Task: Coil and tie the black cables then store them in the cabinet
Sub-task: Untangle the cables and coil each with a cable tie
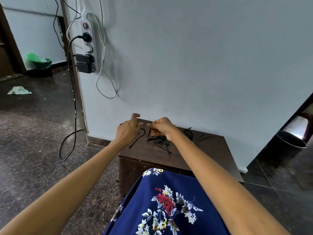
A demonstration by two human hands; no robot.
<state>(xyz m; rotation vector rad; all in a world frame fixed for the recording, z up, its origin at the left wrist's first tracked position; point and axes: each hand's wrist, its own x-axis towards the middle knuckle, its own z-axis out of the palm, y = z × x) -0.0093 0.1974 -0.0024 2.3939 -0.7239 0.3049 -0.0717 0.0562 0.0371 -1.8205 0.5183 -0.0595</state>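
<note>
A loose tangle of black cable lies on top of a low dark-brown cabinet against the wall. My right hand is curled over the tangle and pinches a strand of it. A single black cable curves across the cabinet's left part. My left hand hovers over that cable with fingers extended toward the wall, holding nothing that I can see. A second small bundle of black cable and thin black ties lie further right on the cabinet top.
A white power strip with plugs hangs on the wall at upper left, and a black cord drops from it to the floor. A dark bin stands at the right; a green-lined bin at far left.
</note>
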